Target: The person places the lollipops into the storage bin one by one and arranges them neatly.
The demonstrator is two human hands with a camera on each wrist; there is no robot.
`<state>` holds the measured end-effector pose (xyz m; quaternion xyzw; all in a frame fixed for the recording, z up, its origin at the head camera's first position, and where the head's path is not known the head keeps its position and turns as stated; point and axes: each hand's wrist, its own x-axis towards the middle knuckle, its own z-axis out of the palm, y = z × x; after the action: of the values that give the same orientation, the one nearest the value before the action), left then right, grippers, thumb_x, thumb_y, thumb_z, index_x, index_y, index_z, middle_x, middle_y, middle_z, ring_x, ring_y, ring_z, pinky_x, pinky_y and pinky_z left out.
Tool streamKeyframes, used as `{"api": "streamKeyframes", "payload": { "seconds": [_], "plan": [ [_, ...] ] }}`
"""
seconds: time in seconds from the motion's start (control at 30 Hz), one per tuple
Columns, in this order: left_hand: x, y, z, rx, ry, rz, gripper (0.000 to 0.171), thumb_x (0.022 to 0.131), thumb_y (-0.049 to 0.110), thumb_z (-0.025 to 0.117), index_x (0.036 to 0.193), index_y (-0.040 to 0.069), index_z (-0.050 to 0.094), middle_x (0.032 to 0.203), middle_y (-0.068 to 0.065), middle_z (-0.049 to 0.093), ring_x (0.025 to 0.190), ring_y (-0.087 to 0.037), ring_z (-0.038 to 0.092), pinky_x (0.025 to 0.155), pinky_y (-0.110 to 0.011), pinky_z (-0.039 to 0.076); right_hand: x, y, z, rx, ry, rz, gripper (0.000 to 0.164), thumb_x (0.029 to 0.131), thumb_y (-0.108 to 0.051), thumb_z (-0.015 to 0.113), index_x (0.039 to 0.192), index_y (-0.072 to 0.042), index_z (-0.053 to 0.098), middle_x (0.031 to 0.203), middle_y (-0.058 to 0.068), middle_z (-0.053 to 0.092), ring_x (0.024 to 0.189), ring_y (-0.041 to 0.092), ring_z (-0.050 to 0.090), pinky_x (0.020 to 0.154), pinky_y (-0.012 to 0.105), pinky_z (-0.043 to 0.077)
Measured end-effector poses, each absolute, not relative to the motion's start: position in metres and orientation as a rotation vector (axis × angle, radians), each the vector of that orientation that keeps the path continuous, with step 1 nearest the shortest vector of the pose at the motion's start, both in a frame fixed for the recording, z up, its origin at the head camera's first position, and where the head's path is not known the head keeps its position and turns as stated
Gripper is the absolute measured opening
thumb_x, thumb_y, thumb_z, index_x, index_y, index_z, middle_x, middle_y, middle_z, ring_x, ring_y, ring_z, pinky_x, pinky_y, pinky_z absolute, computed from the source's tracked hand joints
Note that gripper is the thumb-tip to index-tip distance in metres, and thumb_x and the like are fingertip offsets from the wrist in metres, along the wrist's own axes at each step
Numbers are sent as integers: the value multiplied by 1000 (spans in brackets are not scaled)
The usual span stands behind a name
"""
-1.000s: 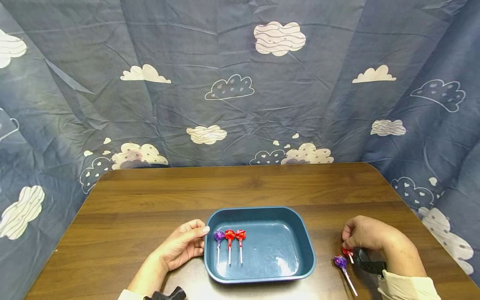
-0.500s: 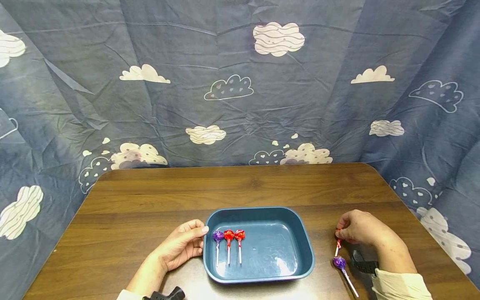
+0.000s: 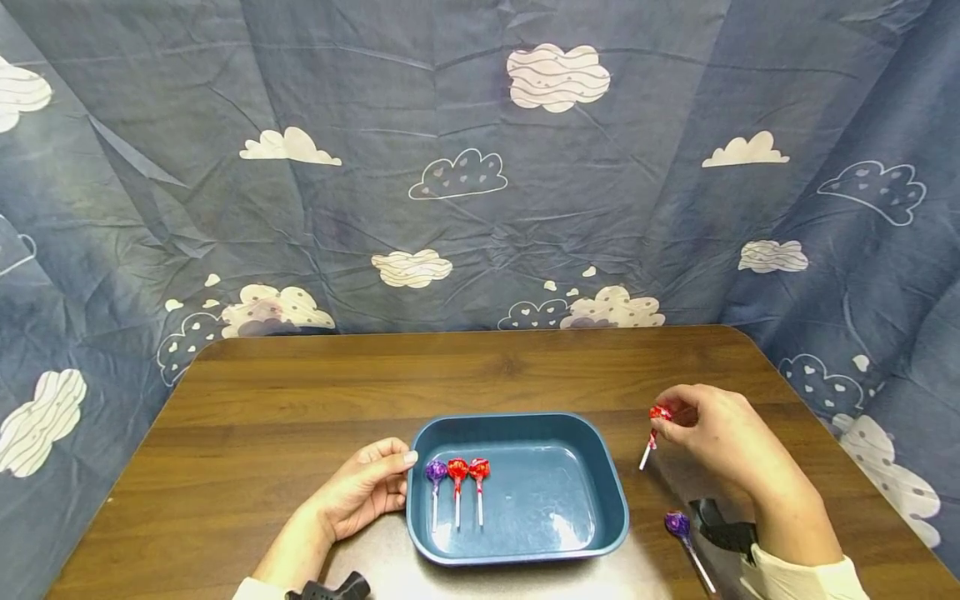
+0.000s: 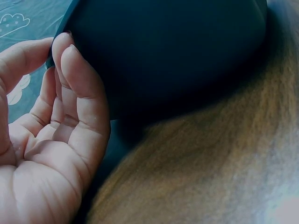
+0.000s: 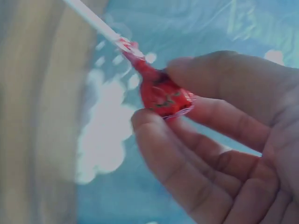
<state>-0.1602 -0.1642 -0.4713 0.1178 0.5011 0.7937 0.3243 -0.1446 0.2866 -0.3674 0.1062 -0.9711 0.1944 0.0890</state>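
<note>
My right hand (image 3: 712,433) pinches the red lollipop (image 3: 660,413) by its wrapped head; light, crinkly, stick hanging free.

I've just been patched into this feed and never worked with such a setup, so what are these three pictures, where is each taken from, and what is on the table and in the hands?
There is no machine here: a person works with two bare hands and wears three cameras. The wide picture comes from the head camera, looking forward and down at a wooden table in front of a blue cloth with clouds. The two close pictures come from cameras on the wrists.

On the table stands a blue tray. In it lie three lollipops in a row: a purple one and two red ones. Another purple lollipop lies on the table right of the tray.

The left hand rests against the tray's left side; the left wrist view shows its fingers touching the tray wall. The right hand pinches a red lollipop by its wrapped head, above the table, stick pointing down.
</note>
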Motion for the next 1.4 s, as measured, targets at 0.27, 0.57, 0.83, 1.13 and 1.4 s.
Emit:
{"api": "streamKeyframes", "payload": {
  "seconds": [0.27, 0.57, 0.83, 1.13, 1.4],
  "plan": [
    [-163, -166, -471, 319, 1312, 2093, 18, 106, 12, 49, 94, 19, 60, 81, 10, 65, 70, -2, 59, 69, -20, 54, -134, 222, -342, 688, -2585, 996, 29, 80, 2, 83, 104, -12, 74, 95, -3, 73, 83, 5, 72, 73, 18, 59],
    [-164, -166, -471, 301, 1301, 2095, 18, 106, 13, 50, 94, 21, 61, 81, 10, 65, 70, -3, 60, 69, -20, 54, -146, 176, -342, 776, -2664, 1033, 20, 82, -6, 84, 97, -15, 75, 89, -7, 72, 78, 1, 70, 70, 24, 60],
    [-165, -165, -471, 284, 1308, 2093, 16, 105, 12, 51, 94, 20, 60, 80, 10, 64, 69, -3, 59, 68, -20, 53, -152, 157, -353, 828, -2760, 998, 12, 84, -11, 82, 93, -16, 75, 84, -9, 71, 74, -1, 68, 66, 21, 58],
    [-164, -164, -471, 253, 1331, 2090, 14, 104, 13, 53, 93, 19, 59, 79, 9, 63, 69, -4, 58, 67, -20, 53, -166, 139, -360, 982, -2973, 762, 8, 83, -10, 80, 87, -15, 75, 74, -13, 67, 65, -4, 56, 61, 17, 50],
    [-163, -165, -472, 249, 1328, 2096, 13, 104, 13, 53, 93, 19, 59, 80, 9, 63, 69, -3, 58, 68, -20, 53, -185, 117, -376, 1021, -3129, 484, 12, 79, -15, 80, 75, -20, 69, 65, -12, 55, 62, 5, 47, 55, 23, 40]
  ]
}}
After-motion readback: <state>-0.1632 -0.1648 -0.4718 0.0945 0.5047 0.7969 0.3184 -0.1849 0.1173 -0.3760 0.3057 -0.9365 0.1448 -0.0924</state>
